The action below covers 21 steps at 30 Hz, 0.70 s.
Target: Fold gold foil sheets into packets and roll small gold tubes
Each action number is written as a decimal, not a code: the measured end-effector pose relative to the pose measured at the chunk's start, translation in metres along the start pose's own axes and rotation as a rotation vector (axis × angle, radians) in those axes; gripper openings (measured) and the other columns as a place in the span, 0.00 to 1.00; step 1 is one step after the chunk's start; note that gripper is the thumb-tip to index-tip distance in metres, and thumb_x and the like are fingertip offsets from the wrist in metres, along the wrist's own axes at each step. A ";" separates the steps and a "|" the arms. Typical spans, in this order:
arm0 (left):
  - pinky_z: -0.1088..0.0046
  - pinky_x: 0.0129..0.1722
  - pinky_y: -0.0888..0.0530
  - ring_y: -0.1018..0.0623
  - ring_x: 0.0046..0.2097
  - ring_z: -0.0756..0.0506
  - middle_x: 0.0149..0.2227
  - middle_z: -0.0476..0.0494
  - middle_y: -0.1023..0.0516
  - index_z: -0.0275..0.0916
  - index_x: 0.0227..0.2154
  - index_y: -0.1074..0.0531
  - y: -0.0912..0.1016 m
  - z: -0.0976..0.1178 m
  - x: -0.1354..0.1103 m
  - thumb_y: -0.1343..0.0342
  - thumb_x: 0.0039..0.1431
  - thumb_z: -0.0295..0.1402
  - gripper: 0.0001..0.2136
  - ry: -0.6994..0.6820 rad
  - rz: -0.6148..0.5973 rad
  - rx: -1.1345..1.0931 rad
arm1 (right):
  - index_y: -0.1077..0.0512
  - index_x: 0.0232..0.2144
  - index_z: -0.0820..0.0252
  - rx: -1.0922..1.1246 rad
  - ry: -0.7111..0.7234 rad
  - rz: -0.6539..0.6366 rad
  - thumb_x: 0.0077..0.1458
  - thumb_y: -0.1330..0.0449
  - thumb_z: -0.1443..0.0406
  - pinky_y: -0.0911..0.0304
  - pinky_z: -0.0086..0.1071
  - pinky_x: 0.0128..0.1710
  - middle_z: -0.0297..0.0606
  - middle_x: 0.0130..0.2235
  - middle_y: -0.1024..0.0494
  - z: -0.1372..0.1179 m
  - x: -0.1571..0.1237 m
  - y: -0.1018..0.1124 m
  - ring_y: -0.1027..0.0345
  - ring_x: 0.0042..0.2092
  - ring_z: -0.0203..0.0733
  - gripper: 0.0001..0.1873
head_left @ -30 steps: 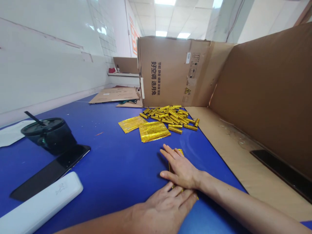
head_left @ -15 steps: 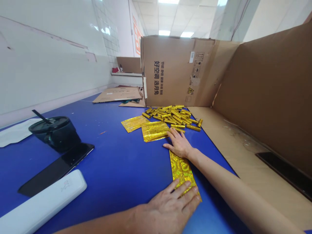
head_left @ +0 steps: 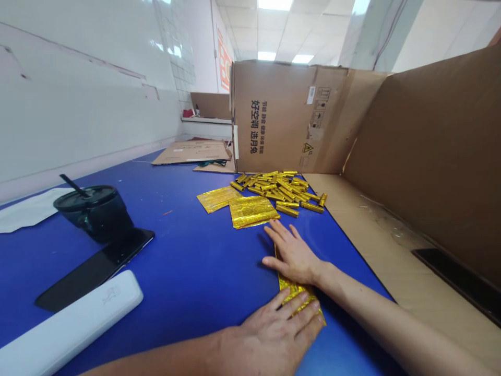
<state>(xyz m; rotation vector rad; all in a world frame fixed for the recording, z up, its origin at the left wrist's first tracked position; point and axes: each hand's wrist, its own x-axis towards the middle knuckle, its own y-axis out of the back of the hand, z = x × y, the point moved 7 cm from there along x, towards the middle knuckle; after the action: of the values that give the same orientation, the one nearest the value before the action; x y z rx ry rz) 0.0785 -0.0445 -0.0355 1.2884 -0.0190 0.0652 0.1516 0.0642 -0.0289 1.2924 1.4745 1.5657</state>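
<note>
A strip of shiny gold foil paper (head_left: pixel 291 286) lies flat on the blue table under both hands. My left hand (head_left: pixel 276 329) presses its near end with the fingers stretched out. Farther up, my right hand (head_left: pixel 295 256) lies over the strip, fingers spread and tips close to its far end. Just beyond the fingertips rests a stack of gold foil sheets (head_left: pixel 252 211), with another foil sheet stack (head_left: pixel 218 198) to its left. Behind them is a pile of small rolled gold foil tubes (head_left: pixel 282 188).
At left stand a dark lidded cup (head_left: pixel 99 214) with a straw, a black phone (head_left: pixel 97 271) and a long white case (head_left: pixel 74 324). A large cardboard box (head_left: pixel 289 120) walls off the back and right. Flat cardboard (head_left: pixel 191 152) lies at the back left.
My right hand has slid toward me along the foil strip, away from the tubes. My left hand has stayed at the near end. The view has shifted slightly.
</note>
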 end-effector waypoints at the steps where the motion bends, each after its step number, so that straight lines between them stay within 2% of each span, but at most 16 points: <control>1: 0.62 0.56 0.53 0.53 0.59 0.41 0.59 0.38 0.53 0.30 0.57 0.54 0.000 0.000 0.000 0.62 0.60 0.34 0.23 0.000 -0.002 -0.010 | 0.53 0.57 0.60 -0.002 0.026 -0.025 0.51 0.60 0.44 0.66 0.50 0.54 0.48 0.60 0.56 -0.006 0.000 -0.004 0.67 0.60 0.49 0.38; 3: 0.62 0.56 0.53 0.53 0.59 0.41 0.59 0.37 0.53 0.30 0.56 0.53 0.000 0.000 0.001 0.62 0.60 0.35 0.23 0.010 -0.007 -0.038 | 0.52 0.57 0.61 -0.020 0.011 -0.045 0.51 0.61 0.44 0.66 0.49 0.54 0.48 0.60 0.55 -0.005 0.004 -0.010 0.66 0.60 0.49 0.38; 7: 0.60 0.56 0.53 0.53 0.59 0.40 0.59 0.38 0.54 0.32 0.57 0.54 0.001 0.000 0.001 0.60 0.59 0.35 0.24 0.038 -0.024 -0.092 | 0.49 0.56 0.64 -0.061 -0.101 0.013 0.51 0.60 0.45 0.64 0.50 0.54 0.50 0.60 0.54 0.022 0.025 -0.013 0.64 0.59 0.51 0.38; 10: 0.59 0.56 0.52 0.53 0.59 0.39 0.59 0.37 0.53 0.31 0.56 0.53 0.003 0.001 0.001 0.59 0.59 0.35 0.24 0.054 -0.062 -0.121 | 0.48 0.54 0.67 -0.075 -0.155 0.063 0.51 0.58 0.46 0.66 0.51 0.53 0.53 0.58 0.51 0.038 0.035 -0.011 0.62 0.59 0.53 0.37; 13: 0.59 0.56 0.53 0.53 0.59 0.39 0.59 0.35 0.53 0.30 0.56 0.52 0.005 0.002 0.000 0.58 0.58 0.35 0.24 0.064 -0.076 -0.133 | 0.47 0.54 0.66 -0.084 -0.201 0.114 0.54 0.58 0.50 0.66 0.50 0.54 0.52 0.58 0.49 0.043 0.033 -0.003 0.61 0.59 0.51 0.32; 16: 0.59 0.56 0.54 0.54 0.59 0.39 0.59 0.35 0.55 0.30 0.57 0.53 0.005 0.002 0.000 0.56 0.57 0.35 0.26 0.052 -0.062 -0.134 | 0.48 0.54 0.65 -0.080 -0.213 0.133 0.56 0.60 0.53 0.63 0.47 0.54 0.49 0.58 0.48 0.034 0.020 0.008 0.59 0.59 0.47 0.28; 18: 0.59 0.56 0.55 0.55 0.59 0.39 0.59 0.35 0.56 0.31 0.57 0.54 0.004 0.002 0.000 0.55 0.57 0.35 0.27 0.044 -0.056 -0.136 | 0.49 0.55 0.64 -0.068 -0.183 0.115 0.56 0.59 0.52 0.61 0.45 0.54 0.47 0.58 0.49 0.021 0.008 0.013 0.59 0.59 0.45 0.30; 21: 0.59 0.56 0.55 0.55 0.59 0.40 0.59 0.35 0.56 0.31 0.57 0.55 0.003 0.001 0.000 0.54 0.56 0.35 0.28 0.041 -0.055 -0.144 | 0.51 0.56 0.62 0.004 -0.013 -0.015 0.51 0.57 0.46 0.63 0.48 0.54 0.47 0.59 0.51 -0.008 -0.006 0.005 0.63 0.59 0.48 0.36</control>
<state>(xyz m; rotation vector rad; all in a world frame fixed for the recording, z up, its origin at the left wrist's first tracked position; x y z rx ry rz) 0.0784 -0.0447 -0.0326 1.1426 0.0460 0.0417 0.1477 0.0548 -0.0243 1.2889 1.4761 1.5425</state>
